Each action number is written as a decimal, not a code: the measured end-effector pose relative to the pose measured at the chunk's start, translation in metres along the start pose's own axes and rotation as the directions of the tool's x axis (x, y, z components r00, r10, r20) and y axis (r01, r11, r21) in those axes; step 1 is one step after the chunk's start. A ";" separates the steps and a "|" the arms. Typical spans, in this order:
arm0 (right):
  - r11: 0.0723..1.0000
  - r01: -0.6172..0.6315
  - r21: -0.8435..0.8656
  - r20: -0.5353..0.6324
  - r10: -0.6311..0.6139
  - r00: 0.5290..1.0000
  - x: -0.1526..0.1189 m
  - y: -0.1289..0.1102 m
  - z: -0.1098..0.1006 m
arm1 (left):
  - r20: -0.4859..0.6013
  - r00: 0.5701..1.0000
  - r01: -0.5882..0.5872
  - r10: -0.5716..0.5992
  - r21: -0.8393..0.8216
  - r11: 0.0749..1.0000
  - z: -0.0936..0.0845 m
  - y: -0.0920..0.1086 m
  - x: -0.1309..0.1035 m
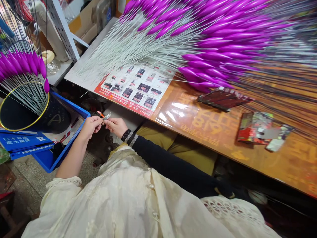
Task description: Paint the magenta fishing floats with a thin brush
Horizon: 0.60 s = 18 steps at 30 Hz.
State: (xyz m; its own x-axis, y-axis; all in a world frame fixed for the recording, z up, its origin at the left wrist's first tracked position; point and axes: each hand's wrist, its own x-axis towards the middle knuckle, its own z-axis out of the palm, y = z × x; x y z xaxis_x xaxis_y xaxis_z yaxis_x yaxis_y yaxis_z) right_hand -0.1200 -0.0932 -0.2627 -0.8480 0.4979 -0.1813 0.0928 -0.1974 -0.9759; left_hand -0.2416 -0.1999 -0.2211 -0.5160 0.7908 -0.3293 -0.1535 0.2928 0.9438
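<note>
In front of my body, beyond the table's near edge, my two hands meet fingertip to fingertip. My left hand (92, 126) is closed in a pinch, and so is my right hand (116, 126). Between their fingertips is a small grey-white mottled piece (107, 116), with a thin orange-red strip (100, 114) sticking up beside it. What the small piece is, I cannot make out; the fingers cover its lower part. To the left of my left hand stands a black bucket (58, 115) with a gold rim, holding thin pale stems with purple, bud-shaped tips (23, 62).
Many more purple-tipped stems (223, 49) lie heaped across the table (178, 115). A printed sheet (138, 89) lies partly under them. Dark flat packets (224, 98) rest to the right. A blue crate (53, 167) sits under the bucket; a white metal frame (61, 26) rises behind.
</note>
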 end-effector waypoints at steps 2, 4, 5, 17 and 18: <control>0.992 0.049 -0.114 -0.050 -0.055 0.997 -0.003 -0.002 -0.001 | -0.003 1.000 0.005 -0.005 -0.006 1.000 0.001 -0.001 -0.001; 0.976 0.077 -0.203 -0.080 -0.095 0.992 -0.004 -0.004 -0.002 | -0.022 1.000 -0.003 0.003 -0.004 1.000 0.002 -0.003 -0.002; 0.971 0.076 -0.228 -0.085 -0.098 0.992 -0.005 -0.005 -0.002 | -0.037 0.999 -0.014 0.014 0.003 1.000 0.003 -0.003 -0.002; 0.949 0.014 -0.315 -0.160 -0.068 0.985 -0.002 -0.004 0.003 | -0.111 0.993 -0.032 0.036 0.039 0.999 0.007 -0.005 -0.003; 0.942 0.012 -0.335 -0.169 -0.073 0.983 -0.001 -0.004 0.003 | -0.120 0.992 -0.039 0.044 0.040 0.998 0.007 -0.006 -0.003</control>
State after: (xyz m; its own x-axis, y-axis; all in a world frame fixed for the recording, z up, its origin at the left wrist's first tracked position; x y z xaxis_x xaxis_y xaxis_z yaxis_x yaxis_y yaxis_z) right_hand -0.1206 -0.0954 -0.2580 -0.7521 0.6466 -0.1277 0.2521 0.1032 -0.9622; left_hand -0.2335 -0.2001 -0.2256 -0.6196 0.7325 -0.2820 -0.0997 0.2829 0.9540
